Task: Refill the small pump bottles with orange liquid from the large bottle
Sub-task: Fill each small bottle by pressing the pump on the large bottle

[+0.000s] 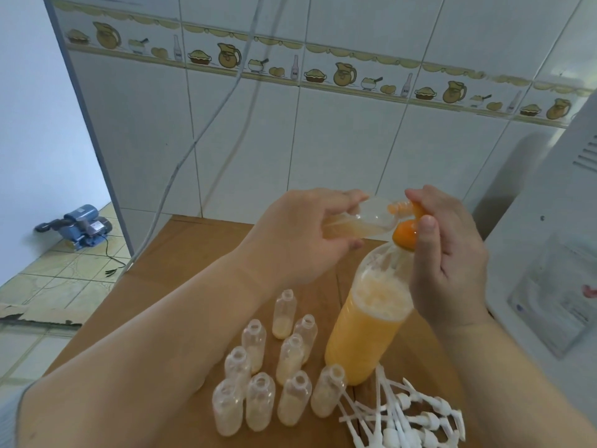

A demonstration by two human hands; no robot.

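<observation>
My left hand (300, 234) grips a small clear bottle (374, 218), held sideways above the table with a little pale liquid inside. My right hand (449, 253) pinches a small orange piece (416, 211) at that bottle's mouth. Just below stands the large bottle (365, 334), upright and mostly full of orange liquid with foam on top; its orange top (403, 237) is beside my right thumb. Several small open bottles (258, 402) stand in a cluster on the wooden table (181, 263), each with a little pale liquid. A pile of white pump heads (416, 418) lies at the front right.
A white appliance (546, 240) stands close on the right. The tiled wall (323, 140) is behind the table, with cables (181, 163) hanging down it. A blue water pump (80, 224) sits on the floor at left, beyond the table's left edge.
</observation>
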